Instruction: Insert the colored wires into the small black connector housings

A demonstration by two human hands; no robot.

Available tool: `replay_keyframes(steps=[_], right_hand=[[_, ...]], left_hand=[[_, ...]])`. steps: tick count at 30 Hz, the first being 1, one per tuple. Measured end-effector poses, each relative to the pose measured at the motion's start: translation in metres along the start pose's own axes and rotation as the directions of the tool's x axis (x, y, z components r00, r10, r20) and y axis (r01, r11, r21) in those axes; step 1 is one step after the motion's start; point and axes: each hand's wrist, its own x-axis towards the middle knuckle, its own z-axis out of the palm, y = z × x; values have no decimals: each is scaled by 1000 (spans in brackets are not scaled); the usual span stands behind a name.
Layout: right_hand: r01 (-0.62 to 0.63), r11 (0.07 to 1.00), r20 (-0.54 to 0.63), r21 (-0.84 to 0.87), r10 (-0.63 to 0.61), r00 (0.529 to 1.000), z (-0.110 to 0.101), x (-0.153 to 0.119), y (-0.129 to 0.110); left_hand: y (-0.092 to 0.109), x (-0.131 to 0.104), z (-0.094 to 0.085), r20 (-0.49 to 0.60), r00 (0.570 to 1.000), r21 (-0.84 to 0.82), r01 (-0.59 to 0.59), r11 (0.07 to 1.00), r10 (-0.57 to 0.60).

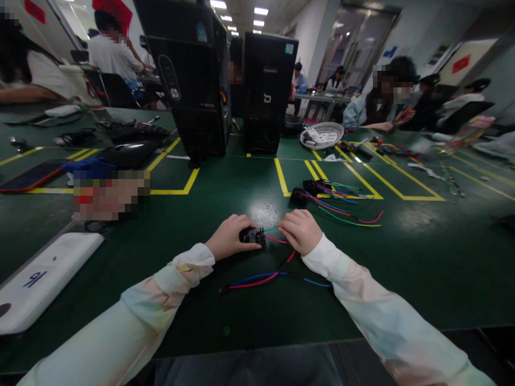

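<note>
My left hand is wrapped round a small black connector near the middle of the green table. Just right of it, my right hand pinches a green wire that runs to the connector's right side. A red wire also leaves the connector and passes under my right hand. Nearer to me, a red and a blue wire lie together on the table, and a short blue wire lies close to my right sleeve.
Black connectors with coloured wires lie beyond my right hand. Two black computer towers stand at the back. A white basket is behind right, and a long white device at left. Several people sit at tables, one at right.
</note>
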Motion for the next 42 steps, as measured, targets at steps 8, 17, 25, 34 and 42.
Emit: replay_keyframes(steps=[8, 17, 25, 34, 42], right_hand=[[-5, 1000, 116, -11, 6, 993, 4, -2, 3], [-7, 1000, 35, 28, 6, 999, 3, -2, 1], [-14, 1000, -20, 27, 15, 1000, 2, 0, -1], [-42, 994, -38, 97, 46, 998, 5, -1, 0], [59, 959, 89, 278, -87, 992, 7, -1, 8]], left_hand=[[1, 0, 0, 0, 1000, 11, -5, 1000, 5], [0, 0, -1, 5, 1000, 1, -4, 1000, 4], [0, -1, -1, 6, 1000, 3, 0, 1000, 0], [-1, -1, 0, -3, 1000, -14, -1, 1000, 1], [0, -2, -1, 7, 1000, 2, 26, 1000, -26]])
